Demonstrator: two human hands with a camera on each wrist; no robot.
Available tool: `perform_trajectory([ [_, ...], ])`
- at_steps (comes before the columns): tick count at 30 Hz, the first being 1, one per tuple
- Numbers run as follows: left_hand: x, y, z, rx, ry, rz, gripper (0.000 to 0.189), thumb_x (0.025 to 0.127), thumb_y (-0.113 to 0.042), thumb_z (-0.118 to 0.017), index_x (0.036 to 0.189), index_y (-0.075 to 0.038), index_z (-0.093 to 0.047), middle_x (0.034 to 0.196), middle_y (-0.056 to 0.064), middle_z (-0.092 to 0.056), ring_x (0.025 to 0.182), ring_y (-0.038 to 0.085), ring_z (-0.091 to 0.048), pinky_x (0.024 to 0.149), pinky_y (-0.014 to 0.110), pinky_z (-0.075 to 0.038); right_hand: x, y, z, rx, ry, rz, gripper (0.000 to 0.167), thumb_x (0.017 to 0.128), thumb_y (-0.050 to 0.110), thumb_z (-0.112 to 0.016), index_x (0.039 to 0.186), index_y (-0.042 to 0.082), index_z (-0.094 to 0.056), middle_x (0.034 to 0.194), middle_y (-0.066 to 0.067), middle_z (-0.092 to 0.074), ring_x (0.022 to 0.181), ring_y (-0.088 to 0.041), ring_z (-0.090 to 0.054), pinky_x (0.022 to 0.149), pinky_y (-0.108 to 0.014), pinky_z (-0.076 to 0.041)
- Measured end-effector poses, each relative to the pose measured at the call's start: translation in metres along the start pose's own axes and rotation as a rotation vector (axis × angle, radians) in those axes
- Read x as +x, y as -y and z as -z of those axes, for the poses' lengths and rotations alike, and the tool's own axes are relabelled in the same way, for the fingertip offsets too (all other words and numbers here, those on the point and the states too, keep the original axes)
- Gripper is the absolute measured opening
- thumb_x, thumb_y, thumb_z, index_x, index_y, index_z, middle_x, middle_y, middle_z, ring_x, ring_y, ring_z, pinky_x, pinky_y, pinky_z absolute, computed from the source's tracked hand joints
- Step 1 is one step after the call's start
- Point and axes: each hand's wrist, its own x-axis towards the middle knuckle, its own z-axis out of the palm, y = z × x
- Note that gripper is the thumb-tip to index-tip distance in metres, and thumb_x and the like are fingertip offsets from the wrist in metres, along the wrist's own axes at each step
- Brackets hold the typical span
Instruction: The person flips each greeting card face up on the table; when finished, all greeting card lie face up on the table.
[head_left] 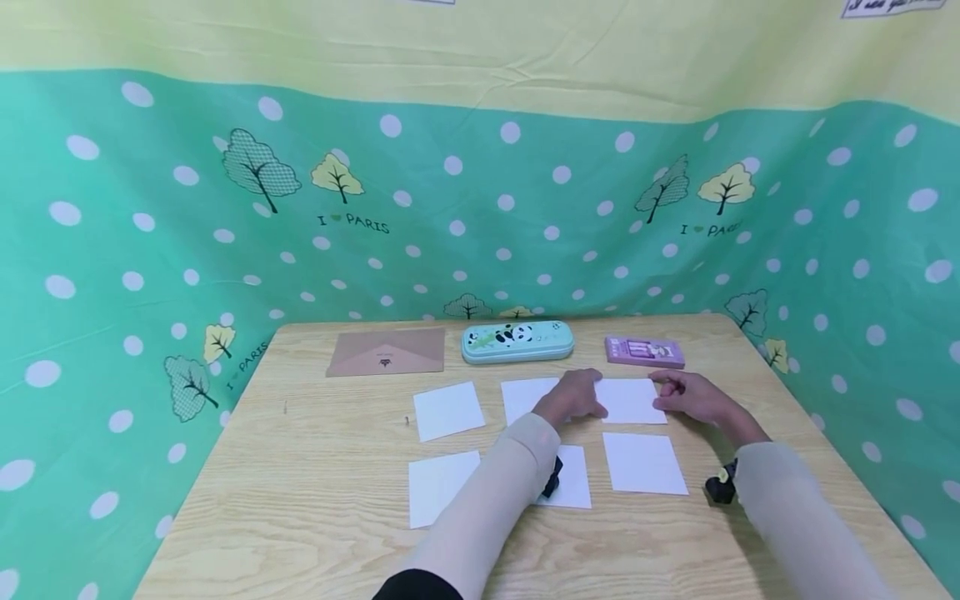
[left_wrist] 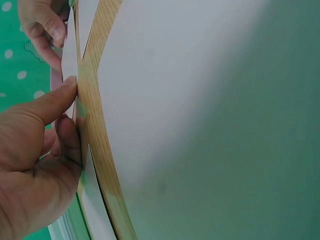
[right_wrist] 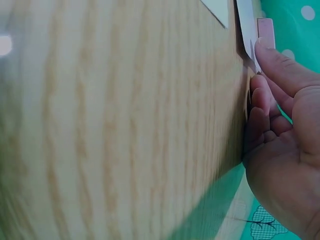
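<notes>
A white square sheet of paper (head_left: pixel 632 402) lies between my two hands, at the far right of two rows of similar sheets. Along its left edge my left hand (head_left: pixel 573 396) holds it, thumb near the lower corner and a finger by the upper one. My right hand (head_left: pixel 693 397) grips the right edge. In the right wrist view its thumb (right_wrist: pixel 280 67) sits on the sheet's corner, the other fingers curled below. The left thumb (left_wrist: pixel 52 102) touches the sheet's edge in the left wrist view; its fingertips are partly hidden.
Other white sheets lie nearby: one in front (head_left: pixel 645 463), one partly under my left forearm (head_left: pixel 572 477), several to the left (head_left: pixel 448 411). Along the back are a brown envelope (head_left: pixel 386 352), a mint panda pencil case (head_left: pixel 517 342) and a purple box (head_left: pixel 645 352). A patterned curtain (head_left: pixel 480 208) encloses the wooden table (head_left: pixel 300 500).
</notes>
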Motion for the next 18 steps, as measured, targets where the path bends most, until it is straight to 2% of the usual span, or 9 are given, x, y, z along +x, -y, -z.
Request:
perform_trajectory([
  [6, 0.0024, -0.0005, -0.0007, 0.001, -0.007, 0.027, 0.076, 0.085, -0.029, -0.084, 0.151, -0.025, -0.048, 0.149, 0.0, -0.057, 0.135, 0.02, -0.055, 0.113, 0.04, -0.045, 0.0008, 0.002, -0.0015, 0.024, -0.017, -0.002, 0.058, 0.096, 0.016, -0.069, 0.147, -0.002, -0.045, 0.105, -0.012, -0.057, 0.093, -0.023, -0.052, 0.076, -0.028, -0.045],
  [10, 0.0043, -0.0011, 0.0, 0.019, -0.015, 0.034, 0.079, 0.084, -0.03, -0.085, 0.152, -0.021, -0.046, 0.13, 0.003, -0.068, 0.115, 0.018, -0.064, 0.106, 0.037, -0.05, 0.0012, 0.0046, -0.0027, 0.036, -0.05, -0.012, 0.055, 0.097, 0.014, -0.069, 0.145, 0.002, -0.046, 0.11, -0.016, -0.06, 0.095, -0.025, -0.056, 0.077, -0.029, -0.048],
  [13, 0.0061, -0.0017, -0.0002, 0.029, -0.026, 0.033, 0.079, 0.084, -0.03, -0.085, 0.151, -0.017, -0.046, 0.115, 0.004, -0.07, 0.098, 0.017, -0.064, 0.099, 0.034, -0.053, 0.0013, 0.0052, -0.0032, 0.031, -0.074, -0.009, 0.053, 0.096, 0.013, -0.069, 0.142, 0.003, -0.046, 0.11, -0.017, -0.062, 0.093, -0.025, -0.058, 0.076, -0.03, -0.049],
  [18, 0.0054, -0.003, -0.0032, 0.008, -0.04, 0.039, 0.075, 0.084, -0.028, -0.085, 0.148, -0.016, -0.047, 0.118, 0.004, -0.067, 0.092, 0.015, -0.059, 0.095, 0.032, -0.054, -0.0015, 0.0016, -0.0045, 0.016, -0.087, 0.0, 0.055, 0.097, 0.013, -0.069, 0.143, 0.001, -0.042, 0.105, -0.014, -0.064, 0.089, -0.023, -0.058, 0.076, -0.03, -0.048],
])
